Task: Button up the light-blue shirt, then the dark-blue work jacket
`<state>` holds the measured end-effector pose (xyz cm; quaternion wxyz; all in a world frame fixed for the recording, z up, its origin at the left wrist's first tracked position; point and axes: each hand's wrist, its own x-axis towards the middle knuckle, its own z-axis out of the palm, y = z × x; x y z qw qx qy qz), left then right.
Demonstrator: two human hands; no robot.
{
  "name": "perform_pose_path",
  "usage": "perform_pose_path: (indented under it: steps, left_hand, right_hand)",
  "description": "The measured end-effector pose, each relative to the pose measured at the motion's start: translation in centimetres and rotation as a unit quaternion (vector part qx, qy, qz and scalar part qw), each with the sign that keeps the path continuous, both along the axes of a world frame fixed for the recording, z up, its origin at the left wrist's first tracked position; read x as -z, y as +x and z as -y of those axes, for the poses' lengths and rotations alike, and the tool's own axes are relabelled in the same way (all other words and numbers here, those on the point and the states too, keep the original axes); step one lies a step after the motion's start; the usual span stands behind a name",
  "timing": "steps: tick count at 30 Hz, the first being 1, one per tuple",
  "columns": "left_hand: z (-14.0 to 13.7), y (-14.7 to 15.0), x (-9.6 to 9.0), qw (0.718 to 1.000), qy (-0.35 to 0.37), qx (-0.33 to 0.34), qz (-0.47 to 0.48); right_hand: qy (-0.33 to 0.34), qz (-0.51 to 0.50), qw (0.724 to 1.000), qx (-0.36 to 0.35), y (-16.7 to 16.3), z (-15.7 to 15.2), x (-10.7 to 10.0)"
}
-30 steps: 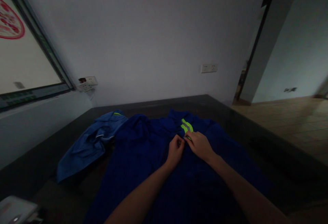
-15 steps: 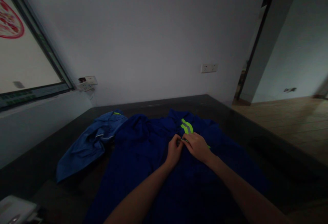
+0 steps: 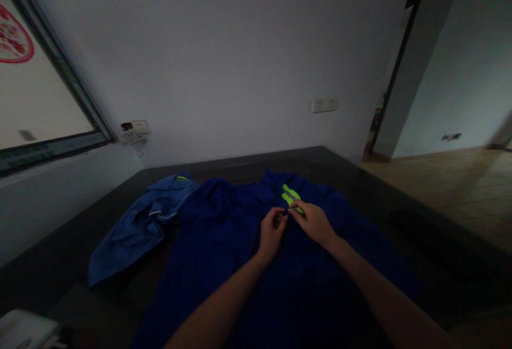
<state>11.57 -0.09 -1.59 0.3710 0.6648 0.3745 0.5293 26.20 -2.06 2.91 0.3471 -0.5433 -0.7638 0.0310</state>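
A dark blue work jacket lies spread on the dark table, its collar at the far side. A yellow-green and grey reflective strip crosses its chest. At the jacket's front, my left hand pinches the cloth with curled fingers. Close beside it, my right hand has thumb and finger closed on the cloth at the strip's lower end. The fingertips of both hands almost meet. Whether a button or other fastener sits between them is too small and dark to tell.
A lighter blue garment lies crumpled at the left of the table. A white object shows at the lower left corner. On the right lies a dark, flat item. Sockets are on the wall behind.
My right hand has shifted slightly up along the strip, and its fingertips have parted a little from those of my left hand. The jacket lies as before.
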Motion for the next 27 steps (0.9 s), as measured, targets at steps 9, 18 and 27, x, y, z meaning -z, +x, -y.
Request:
perform_pose_path:
  steps: [9, 18, 27]
  left_hand:
    - [-0.3, 0.4, 0.7, 0.999, -0.04, 0.032, -0.015]
    - [-0.2, 0.3, 0.9, 0.999, -0.015, 0.023, -0.039]
    - [-1.6, -2.9, -1.1, 0.972, 0.097, -0.033, -0.211]
  right_hand:
    - [-0.053, -0.122, 0.991, 0.01, 1.4, -1.7, 0.9]
    - [-0.147, -0.011, 0.988, 0.036, 3.6, -4.2, 4.2]
    - [-0.174, 0.051, 0.977, 0.11, 7.5, -5.6, 4.9]
